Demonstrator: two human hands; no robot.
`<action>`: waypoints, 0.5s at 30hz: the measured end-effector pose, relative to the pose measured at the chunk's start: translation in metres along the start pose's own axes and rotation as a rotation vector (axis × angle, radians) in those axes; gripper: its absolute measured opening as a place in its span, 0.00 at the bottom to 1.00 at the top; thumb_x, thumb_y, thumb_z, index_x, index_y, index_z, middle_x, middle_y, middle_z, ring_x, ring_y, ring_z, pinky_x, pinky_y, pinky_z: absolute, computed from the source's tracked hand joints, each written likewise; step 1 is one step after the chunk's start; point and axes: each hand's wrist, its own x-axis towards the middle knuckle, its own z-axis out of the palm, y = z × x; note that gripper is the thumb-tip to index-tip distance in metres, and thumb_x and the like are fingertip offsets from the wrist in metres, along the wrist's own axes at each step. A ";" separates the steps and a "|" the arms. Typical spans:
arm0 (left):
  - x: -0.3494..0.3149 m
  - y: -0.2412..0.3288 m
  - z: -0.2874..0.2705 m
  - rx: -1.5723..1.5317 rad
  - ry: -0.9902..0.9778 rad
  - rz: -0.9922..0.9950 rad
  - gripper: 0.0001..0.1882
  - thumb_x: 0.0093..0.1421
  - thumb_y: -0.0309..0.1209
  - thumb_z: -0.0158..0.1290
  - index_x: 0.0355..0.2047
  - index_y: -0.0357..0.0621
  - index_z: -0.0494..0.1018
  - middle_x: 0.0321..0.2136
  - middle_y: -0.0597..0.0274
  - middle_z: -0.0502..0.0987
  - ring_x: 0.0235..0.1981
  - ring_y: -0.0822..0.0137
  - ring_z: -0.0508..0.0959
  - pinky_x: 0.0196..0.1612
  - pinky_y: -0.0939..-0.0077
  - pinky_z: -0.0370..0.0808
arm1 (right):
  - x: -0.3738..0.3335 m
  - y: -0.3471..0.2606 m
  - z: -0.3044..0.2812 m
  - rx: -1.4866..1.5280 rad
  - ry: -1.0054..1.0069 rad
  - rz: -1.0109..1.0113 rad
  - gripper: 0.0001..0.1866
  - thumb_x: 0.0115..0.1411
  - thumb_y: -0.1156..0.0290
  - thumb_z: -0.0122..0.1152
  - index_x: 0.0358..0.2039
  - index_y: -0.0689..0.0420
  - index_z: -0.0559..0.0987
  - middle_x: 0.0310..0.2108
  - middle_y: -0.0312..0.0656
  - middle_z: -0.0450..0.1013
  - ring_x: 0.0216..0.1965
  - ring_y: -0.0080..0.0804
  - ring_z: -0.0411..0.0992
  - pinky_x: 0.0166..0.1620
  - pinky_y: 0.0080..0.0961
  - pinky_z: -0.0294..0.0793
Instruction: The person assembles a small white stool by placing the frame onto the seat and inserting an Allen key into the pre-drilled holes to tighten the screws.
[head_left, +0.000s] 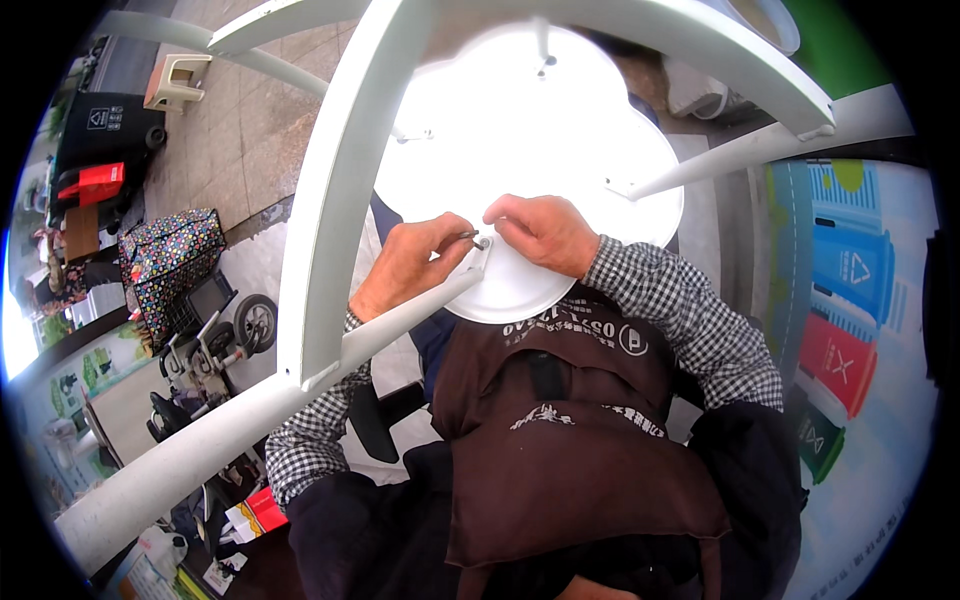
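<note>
A white stool [460,155] with a scalloped seat lies underside up in front of me, its legs rising toward the camera. A white leg [200,435] joins the seat at a small bracket [483,250] near the seat's near edge. My left hand [405,262] pinches a small dark metal piece [467,235] between thumb and finger, right beside a bolt at that bracket. Just to its right, my right hand [545,232] has its fingers curled together over the same spot. What it holds, if anything, cannot be made out.
White crossbars [345,150] between the legs stand close around my left hand and overhead. A brown apron [590,470] covers my lap. On the left are a patterned bag [172,265], a wheeled cart [215,345] and a small stool [180,82]. A panel with printed bins [850,270] lines the right.
</note>
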 end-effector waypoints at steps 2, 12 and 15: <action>-0.004 -0.004 0.003 0.006 0.041 0.036 0.06 0.66 0.23 0.58 0.42 0.35 0.78 0.29 0.50 0.83 0.27 0.60 0.83 0.33 0.69 0.79 | -0.003 0.001 0.005 -0.071 0.012 -0.060 0.08 0.68 0.67 0.56 0.45 0.51 0.78 0.25 0.44 0.78 0.28 0.44 0.79 0.33 0.39 0.76; -0.009 -0.009 0.010 0.057 0.106 0.111 0.07 0.65 0.22 0.59 0.43 0.38 0.79 0.31 0.52 0.83 0.29 0.60 0.83 0.34 0.70 0.79 | -0.004 -0.007 0.009 -0.311 -0.076 -0.132 0.07 0.67 0.67 0.59 0.43 0.53 0.78 0.28 0.43 0.79 0.30 0.43 0.81 0.35 0.40 0.80; -0.011 -0.009 0.009 0.074 0.078 0.134 0.08 0.63 0.22 0.60 0.43 0.38 0.79 0.32 0.54 0.83 0.31 0.59 0.84 0.35 0.69 0.80 | -0.004 -0.010 0.011 -0.339 -0.065 -0.124 0.07 0.66 0.65 0.60 0.42 0.52 0.78 0.28 0.42 0.79 0.30 0.43 0.81 0.35 0.39 0.80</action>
